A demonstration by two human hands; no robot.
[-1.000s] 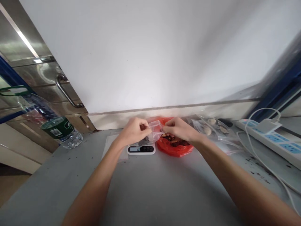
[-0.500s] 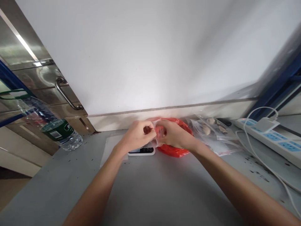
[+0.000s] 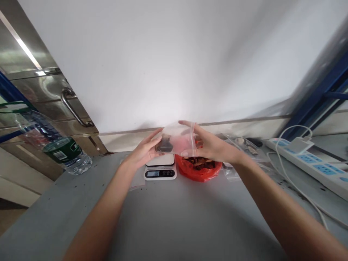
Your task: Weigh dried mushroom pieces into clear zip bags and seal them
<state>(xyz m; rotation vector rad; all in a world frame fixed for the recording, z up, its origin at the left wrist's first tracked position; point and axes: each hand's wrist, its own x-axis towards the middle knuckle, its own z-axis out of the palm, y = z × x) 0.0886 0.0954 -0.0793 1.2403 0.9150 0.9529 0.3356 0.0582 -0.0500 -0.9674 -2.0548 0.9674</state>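
Note:
Between my hands, a clear zip bag (image 3: 179,139) with dark brown pieces (image 3: 164,144) in its left end is held in the air. My left hand (image 3: 144,150) supports the end with the pieces, fingers behind the plastic. At the other end, my right hand (image 3: 208,143) grips the bag by its red-lined zip edge. Below the bag stands a white digital scale (image 3: 160,174) with a lit display. Right of the scale, a red plastic bag (image 3: 199,175) lies open with dark brown dried pieces in it, partly hidden by my right hand.
Flat clear bags (image 3: 137,185) lie left of the scale. Filled clear bags (image 3: 248,148) lie to the right, beside a white power strip (image 3: 312,163) with a plugged-in charger and a trailing cable (image 3: 301,195). A large water bottle (image 3: 67,154) stands at the left. A white wall (image 3: 174,72) rises behind.
My hands have moved apart and now stretch the clear bag out sideways, its dark pieces showing. The scale's display and the contents of the red bag have come into view.

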